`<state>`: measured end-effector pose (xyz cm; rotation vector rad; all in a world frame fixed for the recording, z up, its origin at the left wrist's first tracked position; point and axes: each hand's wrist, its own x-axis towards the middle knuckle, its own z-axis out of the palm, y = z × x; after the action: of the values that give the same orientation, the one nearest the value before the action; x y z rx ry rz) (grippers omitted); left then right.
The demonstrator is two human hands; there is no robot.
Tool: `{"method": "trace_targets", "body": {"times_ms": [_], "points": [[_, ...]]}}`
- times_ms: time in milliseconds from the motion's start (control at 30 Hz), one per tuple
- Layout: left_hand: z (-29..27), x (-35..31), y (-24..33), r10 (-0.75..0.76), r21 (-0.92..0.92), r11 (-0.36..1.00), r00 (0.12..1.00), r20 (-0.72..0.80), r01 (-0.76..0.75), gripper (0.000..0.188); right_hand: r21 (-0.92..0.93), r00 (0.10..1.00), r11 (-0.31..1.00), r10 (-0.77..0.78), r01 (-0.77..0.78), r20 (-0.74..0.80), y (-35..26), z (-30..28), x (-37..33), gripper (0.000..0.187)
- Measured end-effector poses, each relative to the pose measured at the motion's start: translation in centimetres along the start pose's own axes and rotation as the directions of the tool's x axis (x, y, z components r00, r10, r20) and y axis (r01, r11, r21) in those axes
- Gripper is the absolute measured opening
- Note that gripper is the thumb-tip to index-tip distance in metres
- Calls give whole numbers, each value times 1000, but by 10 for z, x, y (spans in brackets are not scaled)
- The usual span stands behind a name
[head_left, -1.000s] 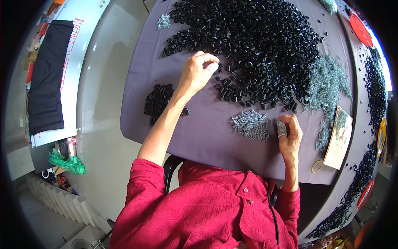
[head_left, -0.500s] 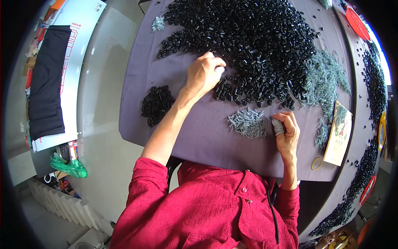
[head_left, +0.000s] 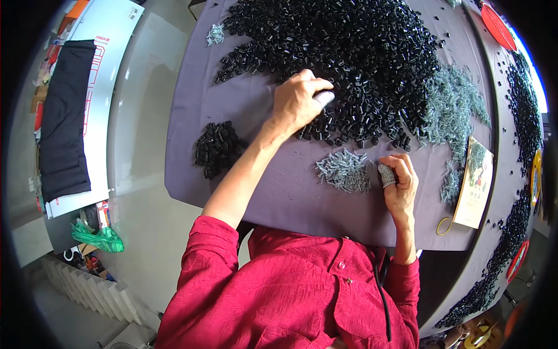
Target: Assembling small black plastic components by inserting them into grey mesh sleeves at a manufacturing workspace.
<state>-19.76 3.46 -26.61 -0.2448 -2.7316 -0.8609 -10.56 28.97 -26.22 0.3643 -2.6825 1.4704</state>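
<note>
Seemingly both hands pinch shut: left hand among black caps, right hand beside screws.

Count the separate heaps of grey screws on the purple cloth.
4. One small heap lies beside the right hand; a large one at the right edge of the black parts; a strip below it; a tiny one at far left. More may be hidden.

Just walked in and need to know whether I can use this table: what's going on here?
A person in a red shirt is working at a table under a purple cloth. The left hand reaches into the edge of a big heap of small black parts. The right hand, a grey cover on one fingertip, rests beside a small pile of grey metal pieces. A smaller clump of black parts sits apart on the left.
</note>
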Motion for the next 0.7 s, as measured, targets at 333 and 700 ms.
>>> {"method": "trace_targets", "body": {"times_ms": [333, 700], "points": [[-26, 12, -46, -127, -200, 971, 992, 25, 130, 16, -5, 1000, 1000, 1, -1, -15, 5, 0, -1, 43], [-26, -6, -36, -164, -202, 966, 987, 2, 161, 13, 12, 999, 1000, 1, 0, -32, 3, 0, -1, 45]]}}
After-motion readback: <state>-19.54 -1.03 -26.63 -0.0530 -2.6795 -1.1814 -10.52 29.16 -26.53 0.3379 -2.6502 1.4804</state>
